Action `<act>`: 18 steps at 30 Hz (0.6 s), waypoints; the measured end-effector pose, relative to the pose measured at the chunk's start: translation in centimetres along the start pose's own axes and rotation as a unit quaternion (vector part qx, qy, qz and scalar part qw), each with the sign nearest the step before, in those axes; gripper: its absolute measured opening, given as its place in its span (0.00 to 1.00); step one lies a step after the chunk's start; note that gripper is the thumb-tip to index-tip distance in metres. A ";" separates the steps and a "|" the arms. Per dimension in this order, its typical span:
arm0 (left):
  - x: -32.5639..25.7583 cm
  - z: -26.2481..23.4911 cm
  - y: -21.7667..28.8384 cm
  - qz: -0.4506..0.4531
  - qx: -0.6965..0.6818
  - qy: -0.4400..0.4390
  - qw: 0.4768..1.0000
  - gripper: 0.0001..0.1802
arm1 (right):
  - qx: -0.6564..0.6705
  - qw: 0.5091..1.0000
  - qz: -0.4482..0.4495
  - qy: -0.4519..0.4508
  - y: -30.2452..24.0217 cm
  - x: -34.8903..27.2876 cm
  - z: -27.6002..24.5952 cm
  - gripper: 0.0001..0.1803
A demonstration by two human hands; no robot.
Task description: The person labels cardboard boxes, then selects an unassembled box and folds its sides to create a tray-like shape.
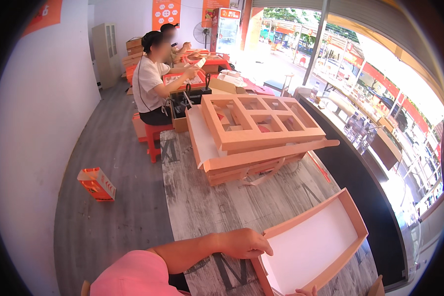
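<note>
A shallow brown cardboard box point(354, 214), open at the top with a white inside, lies at a slant on the near right of the table. My left hand point(244, 243) reaches in from the lower left, fingers curled at the box's left wall and gripping its edge. At the lower edge of the view, only the fingers of my right hand point(306, 292) show, bent over the box's near end; the rest of that hand is cut off. Farther back stands a stack of similar cardboard boxes, topped by a lid with several square windows point(241, 134).
The boxes rest on a grey wood-patterned table point(207, 212). Beyond it, two people sit working at red trays; the nearer person point(150, 84) is on a red stool point(154, 140). An orange paper bag point(97, 185) stands on the floor at left. A dark counter point(360, 182) runs along the right.
</note>
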State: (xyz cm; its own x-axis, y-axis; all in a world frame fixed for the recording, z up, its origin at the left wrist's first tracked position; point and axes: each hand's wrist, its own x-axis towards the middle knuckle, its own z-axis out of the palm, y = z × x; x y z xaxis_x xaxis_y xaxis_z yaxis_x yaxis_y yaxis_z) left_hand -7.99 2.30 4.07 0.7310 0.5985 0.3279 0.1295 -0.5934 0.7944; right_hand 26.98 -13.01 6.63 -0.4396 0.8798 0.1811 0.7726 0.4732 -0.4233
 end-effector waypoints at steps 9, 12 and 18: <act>0.2 -0.9 1.4 0.021 0.018 -0.153 0.988 0.11 | 0.012 1.000 -0.011 0.004 2.2 0.3 -0.2 0.01; 1.0 -0.7 3.0 0.025 0.085 -0.211 0.973 0.13 | 0.022 0.999 -0.022 -0.033 3.2 0.3 -0.7 0.08; 2.6 1.4 2.0 -0.018 0.119 -0.272 0.955 0.12 | 0.411 0.849 0.329 -0.051 6.8 -1.6 1.8 0.21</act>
State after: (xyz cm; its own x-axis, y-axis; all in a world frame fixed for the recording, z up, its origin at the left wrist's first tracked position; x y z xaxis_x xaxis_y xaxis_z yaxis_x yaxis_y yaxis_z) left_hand -4.92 1.88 5.80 0.9547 0.2907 -0.0639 0.2626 -0.7217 0.6404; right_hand 32.10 -11.29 1.92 -0.1057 0.9127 -0.3948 0.3039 -0.3483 -0.8867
